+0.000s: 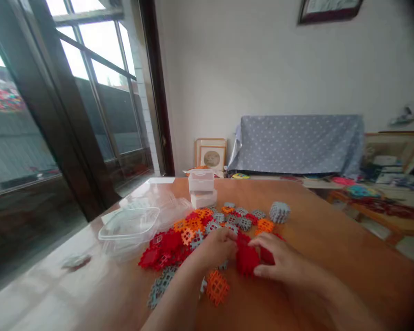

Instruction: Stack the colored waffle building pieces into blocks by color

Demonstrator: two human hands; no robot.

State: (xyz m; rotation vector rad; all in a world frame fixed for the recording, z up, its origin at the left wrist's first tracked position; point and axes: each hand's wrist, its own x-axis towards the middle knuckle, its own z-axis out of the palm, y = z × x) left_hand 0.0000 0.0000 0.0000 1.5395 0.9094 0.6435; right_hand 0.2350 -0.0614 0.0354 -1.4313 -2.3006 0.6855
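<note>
Low in the frame, right of centre, a stack of red notched plastic tiles (247, 259) sits on the brown tabletop (317, 225) between the person's two hands. The left hand (219, 246) is at the stack's left edge, its fingers curled; whether they grip a tile I cannot tell. The right hand (278, 259) is at the right edge, thumb and fingers bent and set apart around the red tiles, the thumb at the near corner; how firmly they hold is unclear. Just below the left hand lies an orange lattice tile (217, 287). A loose heap of red, orange and grey tiles (195, 225) spreads across the centre, with a grey tile stack (279, 212) to its right. Clear plastic tubs (129, 225) stand left of the heap, and white lidded boxes (202, 183) behind it at frame centre.
</note>
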